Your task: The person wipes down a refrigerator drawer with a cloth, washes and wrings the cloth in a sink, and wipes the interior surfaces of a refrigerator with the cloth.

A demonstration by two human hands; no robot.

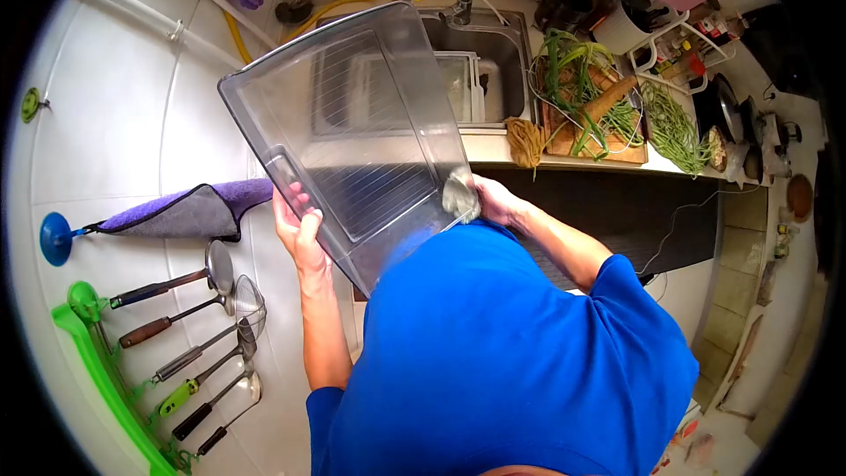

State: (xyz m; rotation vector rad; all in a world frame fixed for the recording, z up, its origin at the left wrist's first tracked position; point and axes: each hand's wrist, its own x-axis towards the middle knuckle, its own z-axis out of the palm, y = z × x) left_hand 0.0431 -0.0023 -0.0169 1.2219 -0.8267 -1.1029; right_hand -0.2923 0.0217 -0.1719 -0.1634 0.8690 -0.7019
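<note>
A large clear grey plastic drawer [352, 150], like a fridge crisper drawer, is held tilted in front of my body, partly over the sink. My left hand [302, 234] is closed round its left rim, with fingertips and thumb showing. At the lower right side of the drawer, my right hand [496, 200] presses a crumpled grey-white cloth [460, 195] against the plastic wall. Most of my right fingers are hidden behind the cloth and the drawer's edge.
Behind the drawer is a steel sink [511, 79] with a tap [463, 4]. Right of it, a cutting board [617, 152] carries green vegetables, with a brown cloth [525, 143] beside it. Ladles and strainers [220, 269] hang on the left wall near a purple-grey towel [176, 211].
</note>
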